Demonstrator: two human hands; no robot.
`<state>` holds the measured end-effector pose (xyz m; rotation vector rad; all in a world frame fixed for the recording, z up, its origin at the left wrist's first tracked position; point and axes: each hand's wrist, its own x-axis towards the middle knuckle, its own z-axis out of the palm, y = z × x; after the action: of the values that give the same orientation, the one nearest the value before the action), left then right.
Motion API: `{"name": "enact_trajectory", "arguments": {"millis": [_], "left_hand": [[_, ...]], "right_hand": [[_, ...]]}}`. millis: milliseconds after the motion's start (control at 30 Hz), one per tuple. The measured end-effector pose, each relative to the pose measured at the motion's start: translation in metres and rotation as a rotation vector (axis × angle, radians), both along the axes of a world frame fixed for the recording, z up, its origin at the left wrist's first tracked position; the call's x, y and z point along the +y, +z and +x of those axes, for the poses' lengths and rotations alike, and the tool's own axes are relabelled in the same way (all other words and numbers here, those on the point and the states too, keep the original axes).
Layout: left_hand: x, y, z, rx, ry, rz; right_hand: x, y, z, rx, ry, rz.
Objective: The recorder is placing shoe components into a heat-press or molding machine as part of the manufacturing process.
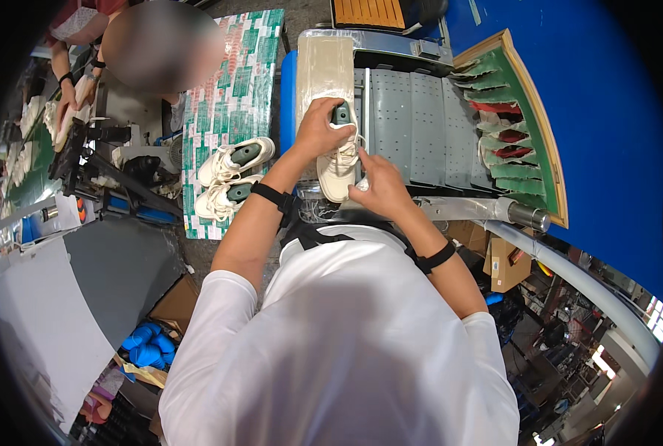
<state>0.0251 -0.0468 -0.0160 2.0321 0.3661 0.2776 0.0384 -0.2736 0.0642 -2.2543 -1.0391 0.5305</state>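
The cream laced shoe (333,181) is over the near end of a pale board (325,63), its long axis running roughly twelve to six, toe toward six, with a dark green last (340,114) in its heel opening. The left hand (322,130) is clamped around the heel. At four o'clock, the right hand (379,186) has thumb and forefinger apart beside the forefoot; whether it grips anything, I cannot tell. Two similar shoes (214,167) sit at nine o'clock on the patterned bench (253,48); grey perforated plates (409,126) lie toward two.
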Motion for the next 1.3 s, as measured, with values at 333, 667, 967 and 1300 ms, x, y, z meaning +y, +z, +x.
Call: {"name": "enact_trajectory", "arguments": {"millis": [333, 667, 967, 1300], "left_hand": [[0.013, 0.004, 0.0, 0.104, -0.017, -0.05], [0.015, -0.005, 0.01, 0.32, -0.037, -0.171], [0.066, -0.022, -0.037, 0.16, -0.003, -0.814], [0.041, -0.011, -0.047, 0.225, 0.509, -1.25]], "right_hand": [[0.004, 0.039, -0.013, 0.004, 0.083, -0.114], [0.051, 0.011, -0.007, 0.199, 0.102, -0.108], [-0.014, 0.032, 0.018, 0.834, -0.297, 0.268], [-0.081, -0.022, -0.001, 0.832, -0.483, 0.075]]}}
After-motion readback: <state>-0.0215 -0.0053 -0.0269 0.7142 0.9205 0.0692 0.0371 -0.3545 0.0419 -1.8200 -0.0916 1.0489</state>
